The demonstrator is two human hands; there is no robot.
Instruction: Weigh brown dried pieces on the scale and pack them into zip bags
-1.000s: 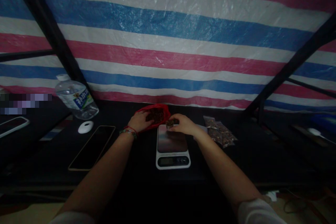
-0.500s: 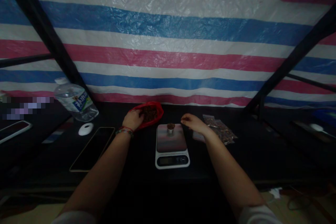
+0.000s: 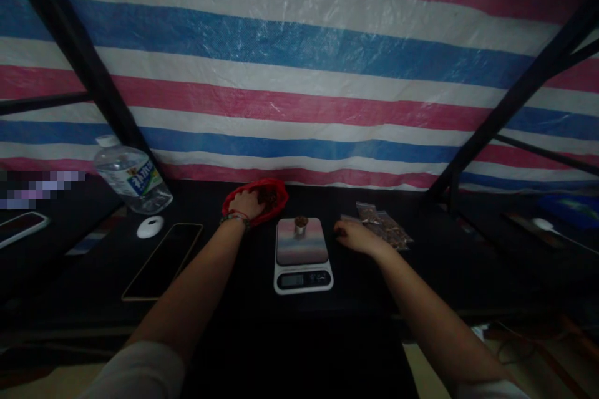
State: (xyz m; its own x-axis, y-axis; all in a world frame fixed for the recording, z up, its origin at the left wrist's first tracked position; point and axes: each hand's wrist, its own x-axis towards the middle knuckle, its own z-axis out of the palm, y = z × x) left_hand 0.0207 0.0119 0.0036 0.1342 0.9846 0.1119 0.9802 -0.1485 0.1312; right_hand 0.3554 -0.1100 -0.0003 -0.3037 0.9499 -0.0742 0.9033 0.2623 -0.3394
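Note:
My left hand [image 3: 248, 204] reaches into a red bag [image 3: 279, 204] that holds dark brown dried bits [image 3: 269, 196]; its fingertips are hidden among them. To the right of a white kitchen scale [image 3: 303, 249], my right hand [image 3: 353, 235] hovers low over the table with its fingers curled together. What they hold, if anything, is too dark to make out. On the scale's plate stands a small metal cup [image 3: 300, 225] heaped with brown bits. Several clear zip bags [image 3: 393, 229] of brown pieces lie just beyond my right hand, partly covered by it.
A large clear bottle [image 3: 133, 177], a white computer mouse [image 3: 150, 227] and a dark phone [image 3: 163, 262] are on the black table at left. Another phone [image 3: 21, 229] lies farther left. Behind hangs a striped plastic sheet [image 3: 299, 100] between slanted black frame bars.
My right hand has moved right, away from the scale's edge. The left hand has pushed deeper into the red bag. The view has shifted slightly.

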